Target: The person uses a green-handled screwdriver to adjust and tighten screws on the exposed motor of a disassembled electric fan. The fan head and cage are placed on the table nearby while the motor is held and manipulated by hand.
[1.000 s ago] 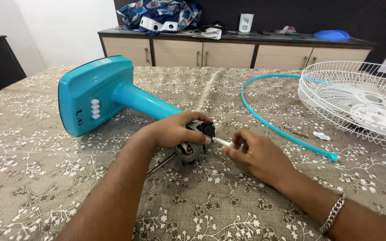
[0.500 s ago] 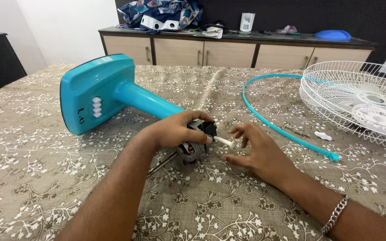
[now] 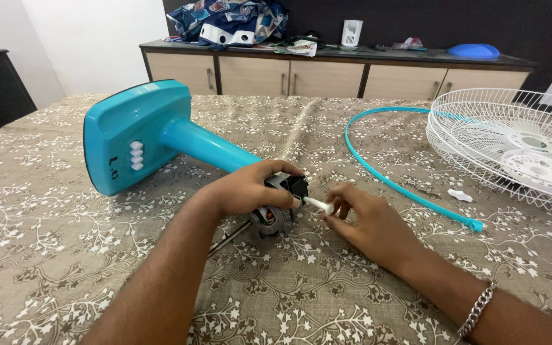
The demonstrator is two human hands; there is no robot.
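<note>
A turquoise fan stand (image 3: 161,137) lies on its side across the worktop (image 3: 46,255), which is covered with a brown cloth printed with white flowers. Its square base points to the far left and its neck runs toward the near middle, where the bare fan motor (image 3: 275,214) sits at the end of it.

The left hand (image 3: 250,190) lies over the top of the motor, its grip closed around the housing. Just to the right, the right hand (image 3: 365,220) rests low on the cloth, thumb and fingertips pinched on a small white knob (image 3: 319,204) that sticks out of the motor's right side. A silver chain bracelet (image 3: 477,310) hangs at that wrist. A thin dark shaft (image 3: 228,237) pokes out of the motor toward the near left, lying close to the cloth.

Farther right, a turquoise ring (image 3: 384,176) curves over the cloth, and beyond it at the right edge stand white wire fan guards (image 3: 506,150). A small white piece (image 3: 460,195) lies between the ring and the guards. A long sideboard (image 3: 327,73) runs along the far wall.
</note>
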